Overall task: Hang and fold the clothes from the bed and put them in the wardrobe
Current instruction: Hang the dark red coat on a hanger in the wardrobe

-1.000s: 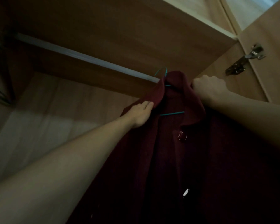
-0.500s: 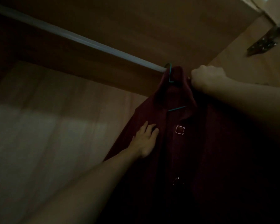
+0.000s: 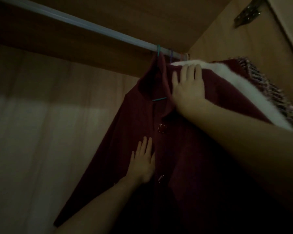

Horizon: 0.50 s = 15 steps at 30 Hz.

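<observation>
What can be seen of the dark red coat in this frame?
The dark red coat hangs on a teal hanger hooked over the wardrobe rail, near its right end. It looks like thick soft cloth, with a collar and square metal-edged buttons down the front. The left hand lies flat beside the buttons; the right hand presses its shoulder. A white garment hangs just behind it.

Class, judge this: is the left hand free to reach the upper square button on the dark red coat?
Probably yes: the left hand lies flat on the coat just below the button, nothing between.
</observation>
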### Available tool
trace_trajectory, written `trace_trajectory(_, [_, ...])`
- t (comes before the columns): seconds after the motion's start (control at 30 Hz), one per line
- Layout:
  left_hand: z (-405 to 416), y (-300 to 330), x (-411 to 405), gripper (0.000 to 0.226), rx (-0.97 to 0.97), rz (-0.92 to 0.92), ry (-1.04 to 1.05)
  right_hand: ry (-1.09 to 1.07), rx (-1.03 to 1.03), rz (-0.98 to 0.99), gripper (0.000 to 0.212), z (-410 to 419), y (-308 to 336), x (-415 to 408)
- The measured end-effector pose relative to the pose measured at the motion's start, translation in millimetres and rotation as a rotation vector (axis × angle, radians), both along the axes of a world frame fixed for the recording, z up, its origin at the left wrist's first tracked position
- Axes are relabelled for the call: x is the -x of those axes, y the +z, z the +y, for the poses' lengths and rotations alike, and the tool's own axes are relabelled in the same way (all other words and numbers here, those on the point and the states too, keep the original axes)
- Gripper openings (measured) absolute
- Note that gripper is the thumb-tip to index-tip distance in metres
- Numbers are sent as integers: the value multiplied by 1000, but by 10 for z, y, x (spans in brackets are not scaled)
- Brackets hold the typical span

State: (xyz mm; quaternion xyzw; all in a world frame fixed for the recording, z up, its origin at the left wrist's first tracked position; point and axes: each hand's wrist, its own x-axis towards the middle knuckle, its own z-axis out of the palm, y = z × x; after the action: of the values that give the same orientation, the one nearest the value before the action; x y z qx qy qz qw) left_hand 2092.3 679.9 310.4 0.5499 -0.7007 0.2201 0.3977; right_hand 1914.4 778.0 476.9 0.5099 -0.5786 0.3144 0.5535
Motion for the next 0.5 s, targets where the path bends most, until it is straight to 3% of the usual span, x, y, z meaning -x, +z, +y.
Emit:
trace_trajectory(0.13, [466,-325,0,55,-195,252,-171,56,-172,-2,76,26,-881,-100])
trace_trajectory(0.27, [1033,-838,54,55,-506,359,-106,76,-381,51,83,265,-1980,-141])
trace_trajectory(0.33, [1364,-1131,93,57,-577,313,-36,114,-480,58,82,484,-2412,-107])
trace_trajectory(0.5, [2136,-1729,239,58,-554,-39,100,94,-709,162,72,1087,-3197,13])
